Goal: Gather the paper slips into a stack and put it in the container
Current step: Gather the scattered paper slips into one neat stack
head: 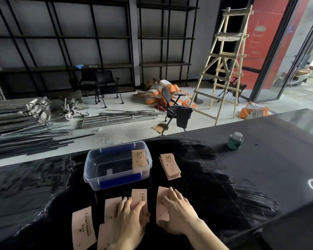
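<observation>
Pink paper slips lie on the black table. My left hand (129, 215) rests flat, fingers spread, across two slips (139, 195) near the front edge. My right hand (177, 212) presses flat on another slip (162, 210) beside them. Two more slips (82, 226) lie loose to the left of my left hand. A small stack of slips (170, 166) sits farther back, right of the clear plastic container (90, 170). Inside the container one slip (139, 158) leans against its right wall.
A small green jar with a pale lid (234, 141) stands on the table at the back right. The table's far edge runs just behind the container. Beyond it are a floor with metal bars, office chairs and a wooden ladder.
</observation>
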A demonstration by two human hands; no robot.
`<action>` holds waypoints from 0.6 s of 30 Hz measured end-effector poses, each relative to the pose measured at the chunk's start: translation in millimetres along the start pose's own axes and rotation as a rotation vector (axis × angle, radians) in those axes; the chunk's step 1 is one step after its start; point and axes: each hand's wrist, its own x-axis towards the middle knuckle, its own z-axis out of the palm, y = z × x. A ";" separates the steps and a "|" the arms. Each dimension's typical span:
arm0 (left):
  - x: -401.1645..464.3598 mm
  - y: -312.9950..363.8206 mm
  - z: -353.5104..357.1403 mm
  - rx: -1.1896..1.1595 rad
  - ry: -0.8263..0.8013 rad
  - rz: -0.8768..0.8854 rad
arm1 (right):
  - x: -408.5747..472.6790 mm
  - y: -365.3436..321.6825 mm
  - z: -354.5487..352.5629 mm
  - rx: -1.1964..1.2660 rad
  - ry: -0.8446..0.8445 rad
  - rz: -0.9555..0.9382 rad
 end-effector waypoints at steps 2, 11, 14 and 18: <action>2.1 5.1 0.6 -0.026 0.049 -0.024 | 1.7 -1.9 0.0 0.008 0.007 0.021; 15.1 21.1 -6.0 -0.119 0.146 -0.190 | 16.5 0.0 -6.1 0.028 0.072 0.063; 16.3 22.2 -7.0 -0.181 0.178 -0.189 | 20.5 1.5 -8.7 0.016 0.065 0.076; 18.8 21.3 -5.1 -0.326 0.217 -0.122 | 21.6 2.0 -11.7 0.081 0.117 0.087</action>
